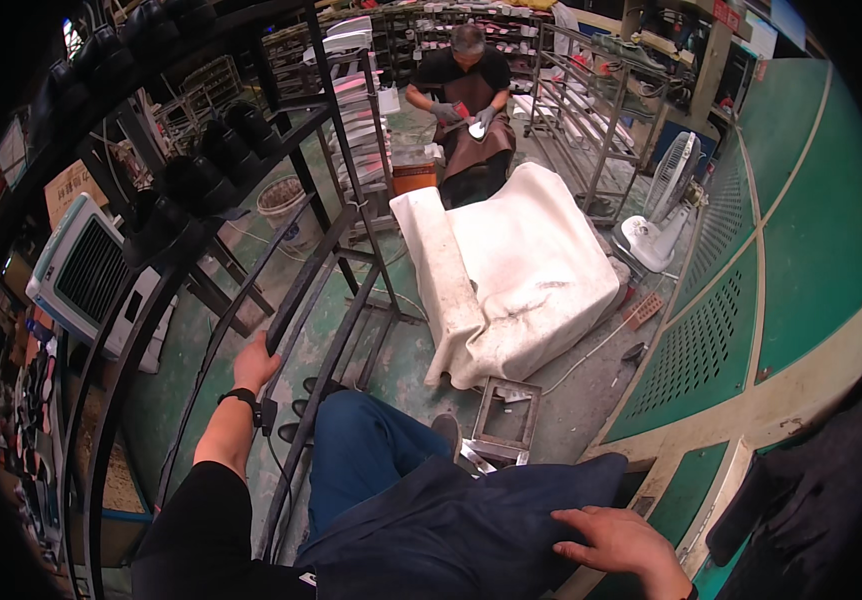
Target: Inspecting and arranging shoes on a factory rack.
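My left hand, with a dark band on its wrist, is closed on a bar of the black metal rack at my left side; its fingertips are partly hidden. Several black shoes stand on that rack's upper shelf, and a few more dark shoes lie low by my leg. My right hand lies with fingers outstretched on the dark blue apron over my lap, holding nothing. Close to it on the right is the green machine housing with its cream edge.
A stained white cover drapes a boxy object ahead. Behind it a seated co-worker in gloves handles a white piece. A small metal frame stands near my foot. Also around are a fan, a bucket and an air cooler.
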`<state>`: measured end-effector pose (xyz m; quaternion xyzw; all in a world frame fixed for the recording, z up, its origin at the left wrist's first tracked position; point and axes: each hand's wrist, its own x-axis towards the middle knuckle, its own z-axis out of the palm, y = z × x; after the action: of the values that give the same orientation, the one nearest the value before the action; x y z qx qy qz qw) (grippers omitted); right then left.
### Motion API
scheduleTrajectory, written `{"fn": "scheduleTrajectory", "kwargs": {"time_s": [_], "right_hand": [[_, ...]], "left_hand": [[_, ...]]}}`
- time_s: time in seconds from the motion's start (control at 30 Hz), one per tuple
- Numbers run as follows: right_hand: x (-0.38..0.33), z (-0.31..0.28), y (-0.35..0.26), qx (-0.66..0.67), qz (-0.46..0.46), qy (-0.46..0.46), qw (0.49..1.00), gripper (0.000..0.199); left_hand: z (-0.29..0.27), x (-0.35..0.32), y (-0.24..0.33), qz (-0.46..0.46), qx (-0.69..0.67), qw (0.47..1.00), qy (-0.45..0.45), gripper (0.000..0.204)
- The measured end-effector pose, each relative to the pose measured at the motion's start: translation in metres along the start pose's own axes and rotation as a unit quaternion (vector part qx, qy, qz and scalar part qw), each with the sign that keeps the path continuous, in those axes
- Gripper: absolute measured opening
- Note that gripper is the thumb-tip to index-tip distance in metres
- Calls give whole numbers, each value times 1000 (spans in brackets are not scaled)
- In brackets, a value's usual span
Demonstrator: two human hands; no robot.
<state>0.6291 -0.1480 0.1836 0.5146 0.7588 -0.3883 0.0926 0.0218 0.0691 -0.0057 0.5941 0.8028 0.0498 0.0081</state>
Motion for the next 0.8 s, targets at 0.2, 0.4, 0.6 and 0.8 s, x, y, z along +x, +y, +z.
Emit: {"fn": "scheduleTrajectory", "kwargs": {"time_s": [0.2, 0.4, 0.6, 0.8], "right_hand": [[0, -2, -2, -6, 6, -8, 1000, 56], [1, -2, -1, -5, 0, -1, 1000, 56], [0, -1, -1, -6, 5, -4, 1000, 56], [-1, 1, 1, -9, -3, 0, 1000, 56]], "left_hand": [[-2, -1, 2, -1, -2, 1000, 3, 56], [-3, 0, 3, -1, 0, 1000, -1, 53], [-3, -1, 4, 1, 2, 1000, 1, 53], [-5, -4, 4, -1, 5, 1000, 0, 53]]}}
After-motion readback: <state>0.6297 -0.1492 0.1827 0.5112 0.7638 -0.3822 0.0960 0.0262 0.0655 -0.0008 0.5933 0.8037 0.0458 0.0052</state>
